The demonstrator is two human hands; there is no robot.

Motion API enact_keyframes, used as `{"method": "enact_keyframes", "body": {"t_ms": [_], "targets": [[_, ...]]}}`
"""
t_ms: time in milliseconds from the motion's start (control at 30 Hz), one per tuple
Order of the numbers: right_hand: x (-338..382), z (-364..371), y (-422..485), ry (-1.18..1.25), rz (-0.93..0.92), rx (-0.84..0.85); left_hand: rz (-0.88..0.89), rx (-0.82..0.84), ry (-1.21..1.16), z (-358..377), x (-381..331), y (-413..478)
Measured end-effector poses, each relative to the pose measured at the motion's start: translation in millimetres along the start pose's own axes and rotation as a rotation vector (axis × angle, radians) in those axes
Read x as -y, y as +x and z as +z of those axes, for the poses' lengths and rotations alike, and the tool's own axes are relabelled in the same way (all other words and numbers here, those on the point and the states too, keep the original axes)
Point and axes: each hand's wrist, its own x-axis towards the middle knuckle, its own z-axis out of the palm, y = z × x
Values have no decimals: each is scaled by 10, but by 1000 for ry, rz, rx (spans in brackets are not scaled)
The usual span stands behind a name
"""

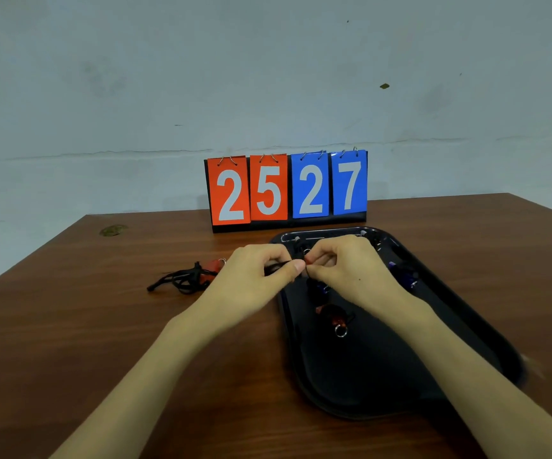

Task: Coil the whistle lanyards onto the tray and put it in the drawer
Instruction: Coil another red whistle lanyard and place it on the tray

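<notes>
I have both hands over the far left corner of the black tray [400,376]. My left hand [261,273] pinches a thin black lanyard [276,267] with thumb and finger. My right hand [344,270] pinches the same cord just beside it.

The cord is soft, floppy and very light. I think its loops will spring open if I let go too soon, so it is best to hold the loops together, not the loose end.

One more lanyard, the messy lanyard [182,279], lies in a pile on the table [102,326], left of the tray. It has a red whistle [213,266] that looks small and hard. A coiled lanyard [335,318] sits in the tray already. I see no drawer.
</notes>
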Motion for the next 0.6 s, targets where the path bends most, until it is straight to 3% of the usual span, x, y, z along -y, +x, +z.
{"method": "enact_keyframes", "body": {"t_ms": [100, 333, 433, 600], "targets": [[36, -17, -25, 41, -67, 142, 8, 2, -56, -24, -1, 12], [110, -117, -67, 426, -56, 461, -57, 3, -229, -127, 3, 36], [134, -167, -69, 553, -71, 488, -84, 16, -321, -188, -9, 51], [118, -191, -54, 797, -5, 384, -178, 22, -373, -163, -5, 75]]}}
